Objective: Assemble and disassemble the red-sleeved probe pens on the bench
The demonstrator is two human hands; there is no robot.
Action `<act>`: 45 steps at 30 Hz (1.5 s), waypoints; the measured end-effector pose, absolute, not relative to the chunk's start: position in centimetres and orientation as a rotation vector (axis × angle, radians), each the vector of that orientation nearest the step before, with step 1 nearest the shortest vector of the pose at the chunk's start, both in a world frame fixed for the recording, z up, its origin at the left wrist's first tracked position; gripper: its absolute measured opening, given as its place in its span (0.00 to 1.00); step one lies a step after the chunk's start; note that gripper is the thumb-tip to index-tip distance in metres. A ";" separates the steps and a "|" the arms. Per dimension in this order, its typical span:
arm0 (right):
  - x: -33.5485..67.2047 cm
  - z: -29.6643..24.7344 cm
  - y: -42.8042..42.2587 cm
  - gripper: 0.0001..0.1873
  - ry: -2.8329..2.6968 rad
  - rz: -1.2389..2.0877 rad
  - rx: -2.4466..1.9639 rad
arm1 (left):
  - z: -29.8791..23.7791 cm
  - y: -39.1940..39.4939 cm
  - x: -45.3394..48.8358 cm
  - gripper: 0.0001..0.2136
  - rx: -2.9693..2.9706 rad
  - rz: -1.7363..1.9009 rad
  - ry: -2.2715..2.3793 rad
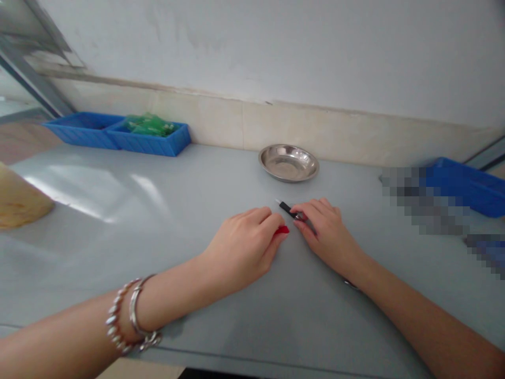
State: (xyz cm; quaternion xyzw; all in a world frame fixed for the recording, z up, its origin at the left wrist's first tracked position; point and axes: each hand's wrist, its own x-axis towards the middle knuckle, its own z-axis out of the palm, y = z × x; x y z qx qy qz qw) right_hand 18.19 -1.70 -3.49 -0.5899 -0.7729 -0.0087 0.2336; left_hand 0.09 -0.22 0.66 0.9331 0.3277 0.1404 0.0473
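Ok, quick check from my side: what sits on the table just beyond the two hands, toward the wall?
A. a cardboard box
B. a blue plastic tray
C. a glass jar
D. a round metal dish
D: a round metal dish sits on the grey table near the wall, just past the left hand and right hand; the blue trays are off to the sides.

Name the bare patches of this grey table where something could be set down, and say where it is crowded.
Bare: the wide stretch between the left hand, the blue trays and the steel dish; also the near edge between the forearms. Crowded: around both hands, where the right hand holds a black tool.
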 end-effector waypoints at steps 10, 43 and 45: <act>18.5 -3.5 -1.7 0.09 -2.113 0.092 -1.515 | 0.7 -0.2 0.1 0.09 2.836 0.395 1.033; 11.2 -0.8 -9.4 0.14 -2.408 -0.334 -0.887 | 0.1 2.5 -0.6 0.09 2.640 0.699 1.202; 10.4 -1.3 -9.5 0.11 -2.487 -0.327 -0.844 | 0.0 2.6 -0.6 0.09 2.632 0.702 1.207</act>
